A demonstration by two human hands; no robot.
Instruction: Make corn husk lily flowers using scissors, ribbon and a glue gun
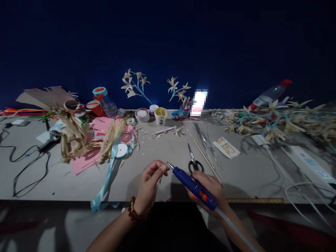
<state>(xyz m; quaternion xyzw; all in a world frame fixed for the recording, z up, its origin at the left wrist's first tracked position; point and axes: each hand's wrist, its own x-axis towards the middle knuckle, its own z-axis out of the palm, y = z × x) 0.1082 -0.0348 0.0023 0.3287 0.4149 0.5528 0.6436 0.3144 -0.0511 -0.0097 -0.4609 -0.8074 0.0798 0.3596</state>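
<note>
Fingers wrapped around a blue glue gun [193, 186], my right hand [210, 189] points its metal nozzle up and to the left. A glue stick trails from the gun's rear. My left hand [149, 183] pinches a thin, small piece near the nozzle tip; its exact shape is hard to make out. Black-handled scissors [195, 164] lie just beyond my right hand. A thin wooden stick [208, 162] and several wires [204, 140] rest to their right.
Corn husks [75, 138], pink paper [88, 161] and a blue ribbon spool [121, 150] lie at left. Husk flowers [275, 120], a power strip [309, 166] and cables occupy the right. Along the back stand small tubs [160, 117], a bright screen [198, 103] and upright flower stems [139, 87].
</note>
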